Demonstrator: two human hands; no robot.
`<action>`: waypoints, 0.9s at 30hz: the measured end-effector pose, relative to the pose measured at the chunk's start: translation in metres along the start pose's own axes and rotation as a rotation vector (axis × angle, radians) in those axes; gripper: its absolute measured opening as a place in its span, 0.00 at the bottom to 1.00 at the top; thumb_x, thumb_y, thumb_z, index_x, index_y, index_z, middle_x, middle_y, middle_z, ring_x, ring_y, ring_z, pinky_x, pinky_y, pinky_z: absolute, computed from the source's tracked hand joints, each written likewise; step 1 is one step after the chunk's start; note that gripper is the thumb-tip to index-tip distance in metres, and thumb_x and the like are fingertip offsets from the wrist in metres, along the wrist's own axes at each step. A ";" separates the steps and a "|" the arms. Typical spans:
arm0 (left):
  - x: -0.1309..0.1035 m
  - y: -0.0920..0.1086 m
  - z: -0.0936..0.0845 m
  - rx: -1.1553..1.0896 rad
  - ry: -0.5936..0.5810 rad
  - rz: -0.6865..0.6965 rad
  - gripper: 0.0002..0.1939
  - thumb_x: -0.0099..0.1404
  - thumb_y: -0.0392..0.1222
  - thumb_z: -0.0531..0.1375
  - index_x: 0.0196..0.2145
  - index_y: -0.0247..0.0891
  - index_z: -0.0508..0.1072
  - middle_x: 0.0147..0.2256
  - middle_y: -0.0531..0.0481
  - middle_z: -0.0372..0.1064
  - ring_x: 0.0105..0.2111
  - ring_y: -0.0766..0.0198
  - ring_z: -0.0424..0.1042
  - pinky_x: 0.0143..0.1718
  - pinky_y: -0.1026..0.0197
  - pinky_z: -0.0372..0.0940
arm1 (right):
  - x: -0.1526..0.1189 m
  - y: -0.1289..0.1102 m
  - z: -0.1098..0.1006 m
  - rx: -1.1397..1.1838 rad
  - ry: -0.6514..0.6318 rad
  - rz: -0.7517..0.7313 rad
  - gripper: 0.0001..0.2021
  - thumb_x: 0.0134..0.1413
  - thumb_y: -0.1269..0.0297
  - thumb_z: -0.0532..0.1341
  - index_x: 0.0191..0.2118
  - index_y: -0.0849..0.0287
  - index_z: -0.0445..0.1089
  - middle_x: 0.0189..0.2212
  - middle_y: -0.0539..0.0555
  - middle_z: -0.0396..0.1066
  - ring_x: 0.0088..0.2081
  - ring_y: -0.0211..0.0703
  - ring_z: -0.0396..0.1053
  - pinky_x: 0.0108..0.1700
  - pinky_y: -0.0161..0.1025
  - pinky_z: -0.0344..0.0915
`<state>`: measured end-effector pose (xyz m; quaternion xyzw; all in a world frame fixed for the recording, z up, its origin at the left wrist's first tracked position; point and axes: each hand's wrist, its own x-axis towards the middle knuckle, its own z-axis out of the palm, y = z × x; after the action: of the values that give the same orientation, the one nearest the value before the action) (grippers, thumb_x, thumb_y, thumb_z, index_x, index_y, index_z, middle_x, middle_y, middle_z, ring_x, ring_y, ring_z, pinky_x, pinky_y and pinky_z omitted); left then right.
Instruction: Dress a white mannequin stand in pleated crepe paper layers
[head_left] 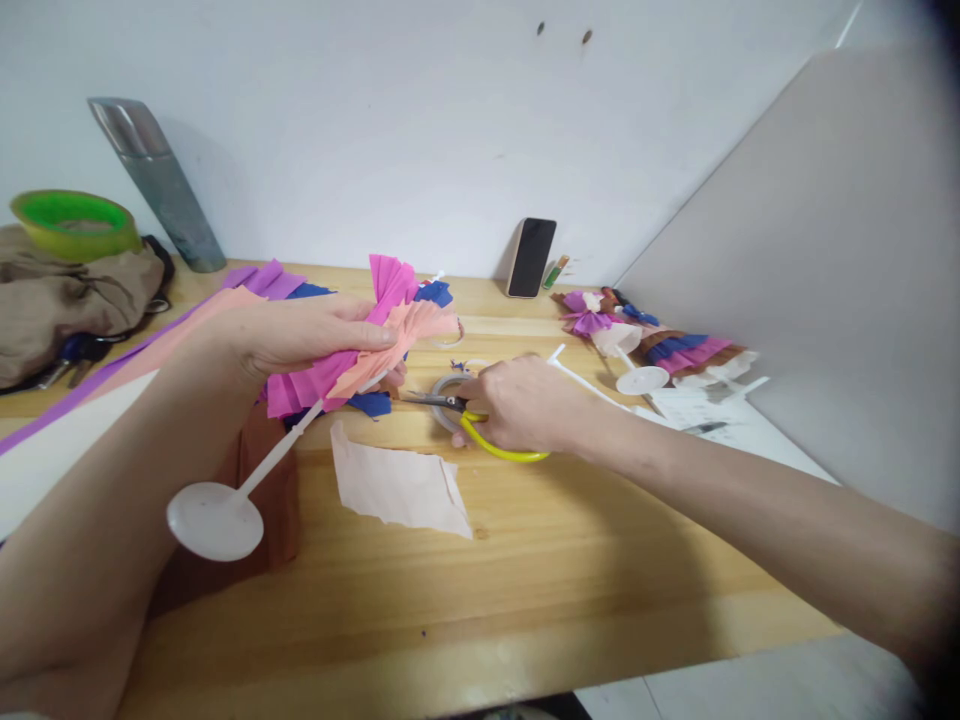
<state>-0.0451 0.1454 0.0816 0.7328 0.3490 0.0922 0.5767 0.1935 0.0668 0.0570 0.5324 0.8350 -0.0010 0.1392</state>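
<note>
Pinched in my left hand (pixel 322 335) are gathered strips of crepe paper (pixel 341 375), pink, peach and blue, around a white plastic stick (pixel 281 455). The stick slants down to a round white base (pixel 216 521). My right hand (pixel 517 400) grips scissors (pixel 499 452) with yellow handles, their dark blades pointing left toward the paper. Behind the scissors lies a roll of tape (pixel 442 415) on the table, partly hidden by my fingers. Below the blades a loose pale piece of paper (pixel 401 485) rests flat.
A phone (pixel 531 258) leans on the wall. At right stand paper-dressed figures (pixel 690 355) and another round white base (pixel 642 380). On the left are long crepe sheets (pixel 112 400), a bottle (pixel 161 190), and a green tape roll (pixel 75 225) on a brown cloth bag (pixel 75 295).
</note>
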 end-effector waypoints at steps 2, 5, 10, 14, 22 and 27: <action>0.000 0.000 -0.001 0.017 -0.006 0.004 0.15 0.69 0.50 0.58 0.39 0.35 0.77 0.37 0.50 0.81 0.42 0.58 0.78 0.50 0.59 0.70 | 0.001 0.000 0.000 -0.001 -0.010 0.003 0.19 0.60 0.46 0.59 0.44 0.54 0.78 0.32 0.59 0.79 0.33 0.51 0.75 0.27 0.39 0.47; 0.001 -0.001 -0.002 0.024 -0.005 0.009 0.15 0.68 0.51 0.59 0.38 0.36 0.77 0.37 0.50 0.80 0.42 0.58 0.78 0.50 0.60 0.70 | 0.001 0.000 -0.001 -0.024 -0.021 0.008 0.21 0.59 0.45 0.58 0.46 0.55 0.78 0.33 0.60 0.79 0.34 0.53 0.76 0.28 0.39 0.48; 0.001 -0.002 -0.002 0.028 0.013 -0.007 0.15 0.67 0.51 0.60 0.39 0.38 0.78 0.40 0.50 0.80 0.42 0.58 0.79 0.51 0.59 0.70 | 0.001 0.001 0.000 -0.029 -0.018 0.006 0.21 0.61 0.47 0.57 0.50 0.56 0.76 0.36 0.61 0.79 0.35 0.52 0.76 0.29 0.39 0.51; 0.001 -0.002 -0.001 0.027 0.016 -0.003 0.14 0.66 0.52 0.61 0.39 0.40 0.79 0.39 0.50 0.80 0.40 0.57 0.79 0.50 0.57 0.71 | 0.001 0.003 0.004 -0.004 0.010 -0.022 0.22 0.59 0.46 0.58 0.51 0.54 0.75 0.35 0.60 0.78 0.34 0.51 0.75 0.30 0.39 0.53; 0.001 0.001 -0.001 0.028 0.000 0.021 0.12 0.68 0.49 0.59 0.38 0.40 0.79 0.34 0.50 0.80 0.40 0.57 0.79 0.51 0.54 0.70 | 0.001 0.013 0.017 0.104 0.032 -0.058 0.26 0.58 0.43 0.59 0.56 0.52 0.72 0.37 0.59 0.76 0.33 0.49 0.73 0.32 0.39 0.56; 0.001 0.000 -0.001 0.016 -0.014 0.038 0.13 0.68 0.48 0.59 0.39 0.37 0.78 0.35 0.48 0.80 0.39 0.57 0.79 0.50 0.54 0.71 | 0.001 0.019 0.023 0.271 0.006 -0.087 0.26 0.57 0.46 0.62 0.57 0.54 0.71 0.39 0.59 0.75 0.34 0.47 0.72 0.35 0.38 0.60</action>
<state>-0.0448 0.1468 0.0814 0.7446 0.3317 0.0951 0.5714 0.2151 0.0728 0.0374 0.5095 0.8499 -0.1182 0.0634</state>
